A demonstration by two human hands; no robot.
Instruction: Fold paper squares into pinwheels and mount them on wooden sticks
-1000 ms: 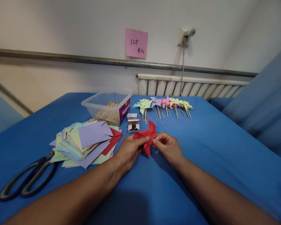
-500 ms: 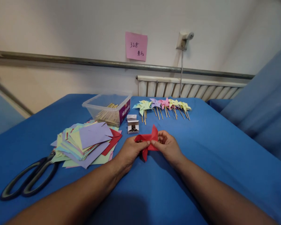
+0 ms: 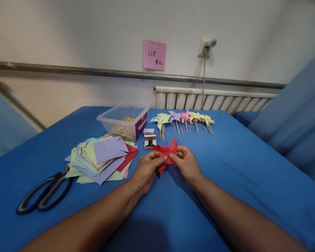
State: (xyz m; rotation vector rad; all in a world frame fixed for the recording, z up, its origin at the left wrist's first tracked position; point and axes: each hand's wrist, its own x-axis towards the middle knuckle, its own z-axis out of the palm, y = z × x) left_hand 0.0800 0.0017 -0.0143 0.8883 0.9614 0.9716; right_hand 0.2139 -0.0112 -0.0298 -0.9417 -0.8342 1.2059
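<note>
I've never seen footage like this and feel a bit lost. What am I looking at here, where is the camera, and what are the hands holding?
There is no machine here. A camera worn on a person's head looks forward and down at their own bare hands. The left hand and right hand together pinch a red folded paper pinwheel above a table with a blue cloth. On the cloth lie scissors, a stack of coloured paper squares, a clear tub of wooden sticks, a small open box and a row of finished pinwheels on sticks.
</note>
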